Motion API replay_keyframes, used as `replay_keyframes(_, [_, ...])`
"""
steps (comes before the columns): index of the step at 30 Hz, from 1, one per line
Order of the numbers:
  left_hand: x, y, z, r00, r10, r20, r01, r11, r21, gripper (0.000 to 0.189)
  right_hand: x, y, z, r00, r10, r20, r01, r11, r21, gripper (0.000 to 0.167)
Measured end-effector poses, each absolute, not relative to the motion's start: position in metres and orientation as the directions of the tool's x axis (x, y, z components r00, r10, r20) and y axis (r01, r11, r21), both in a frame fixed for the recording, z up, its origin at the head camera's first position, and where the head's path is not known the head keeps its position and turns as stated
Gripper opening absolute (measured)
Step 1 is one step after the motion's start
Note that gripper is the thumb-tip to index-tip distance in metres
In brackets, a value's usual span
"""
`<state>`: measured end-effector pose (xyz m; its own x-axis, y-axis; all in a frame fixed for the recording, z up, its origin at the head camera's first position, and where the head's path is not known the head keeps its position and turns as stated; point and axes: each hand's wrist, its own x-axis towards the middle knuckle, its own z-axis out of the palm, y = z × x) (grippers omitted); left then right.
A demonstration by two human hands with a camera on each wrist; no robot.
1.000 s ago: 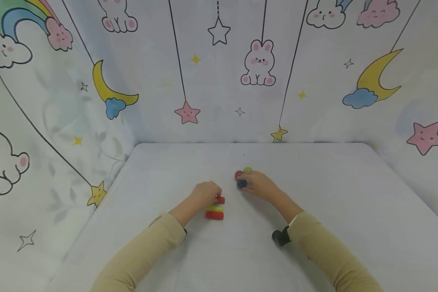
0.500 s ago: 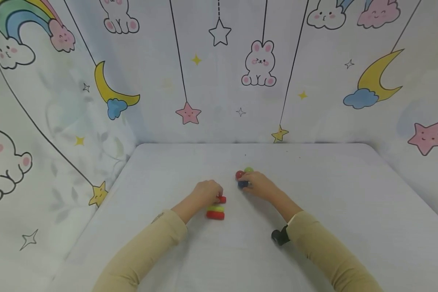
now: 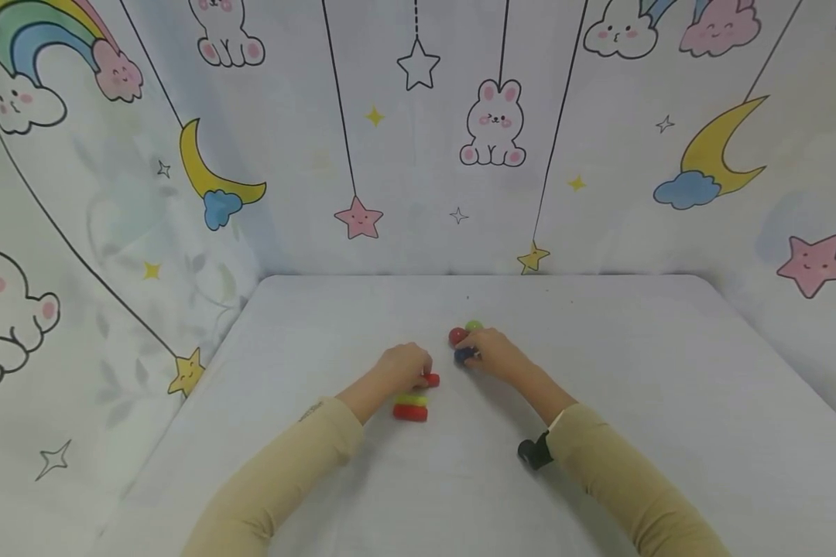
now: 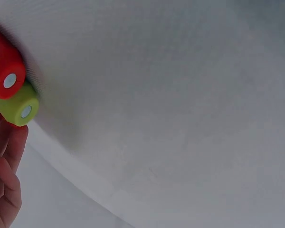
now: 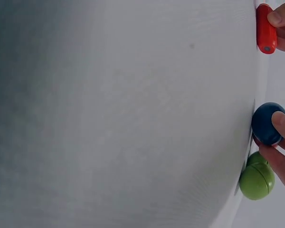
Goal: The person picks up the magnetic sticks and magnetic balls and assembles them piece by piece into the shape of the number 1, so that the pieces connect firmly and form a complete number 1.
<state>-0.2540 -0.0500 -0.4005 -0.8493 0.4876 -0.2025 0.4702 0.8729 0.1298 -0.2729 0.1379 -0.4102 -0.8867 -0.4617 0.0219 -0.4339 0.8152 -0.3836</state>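
In the head view my left hand (image 3: pixel 406 367) pinches a short red bar (image 3: pixel 433 380) close over the white table. Two more bars, a yellow-green one (image 3: pixel 412 400) and a red one (image 3: pixel 410 414), lie side by side just in front of that hand; the left wrist view shows a pale round disc on each one's end. My right hand (image 3: pixel 495 352) holds a dark blue ball (image 5: pixel 266 122) between thumb and fingers, low at the tabletop. Beside it sit a red ball (image 3: pixel 457 336) and a green ball (image 3: pixel 474 327), the green partly hidden behind the fingers.
The white table (image 3: pixel 599 348) spreads around both hands, its far edge meeting a cloth backdrop (image 3: pixel 418 178) printed with moons, stars and bunnies. A black wrist camera (image 3: pixel 535 451) hangs at the right sleeve (image 3: pixel 620 472).
My left hand has slid slightly to the right with the red bar. My right hand stays nearly in place, with the blue ball turned a little and slightly lower in view.
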Motion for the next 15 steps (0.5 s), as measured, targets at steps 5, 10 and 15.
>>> replay_keyframes(5, [-0.255, -0.045, -0.399, -0.852, 0.487, -0.192, 0.463, 0.872, 0.160, 0.010, -0.274, 0.140, -0.410, -0.894, -0.448, 0.028, -0.419, 0.812, -0.406, 0.032])
replay_keyframes(10, [-0.255, -0.042, -0.398, -0.860, 0.467, -0.207, 0.435, 0.882, 0.182, 0.009, -0.274, 0.144, -0.410, -0.891, -0.453, 0.034, -0.421, 0.794, -0.438, 0.032])
replay_keyframes(15, [-0.257, -0.038, -0.400, -0.870, 0.445, -0.212, 0.395, 0.887, 0.239, 0.013, -0.275, 0.147, -0.411, -0.884, -0.466, 0.042, -0.432, 0.779, -0.454, 0.031])
